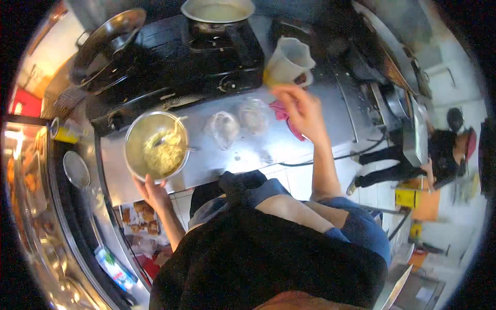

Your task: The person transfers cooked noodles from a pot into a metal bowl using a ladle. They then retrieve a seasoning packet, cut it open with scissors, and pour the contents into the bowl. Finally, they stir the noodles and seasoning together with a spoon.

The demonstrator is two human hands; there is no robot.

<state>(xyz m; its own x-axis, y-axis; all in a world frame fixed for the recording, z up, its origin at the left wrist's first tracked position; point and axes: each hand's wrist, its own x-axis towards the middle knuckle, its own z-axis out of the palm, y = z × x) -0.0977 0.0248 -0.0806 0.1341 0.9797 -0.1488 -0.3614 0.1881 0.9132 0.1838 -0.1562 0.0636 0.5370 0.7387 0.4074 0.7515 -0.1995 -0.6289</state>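
My left hand [153,192] supports a metal mixing bowl [133,135] by its near rim, with fingers at the edge and underneath. Inside the bowl lies a pale yellow, stringy food mass [164,151] with a metal utensil stuck in it. My right hand [300,108] is raised just below a translucent plastic jug [288,60], its fingers bent together near the jug's yellowish base. Blur hides whether those fingers grip anything. Two clear plastic bags [223,130] with contents sit on the steel counter [201,162] between my hands. A pink cloth [281,110] lies partly behind my right wrist.
Behind the counter is a black stove [170,83] bearing a pot of liquid [219,13] and a wide pan [106,48]. A long-handled strainer [76,169] and a yellow can [64,131] are at left. At right, a person [441,151] holds a metal tray [416,135].
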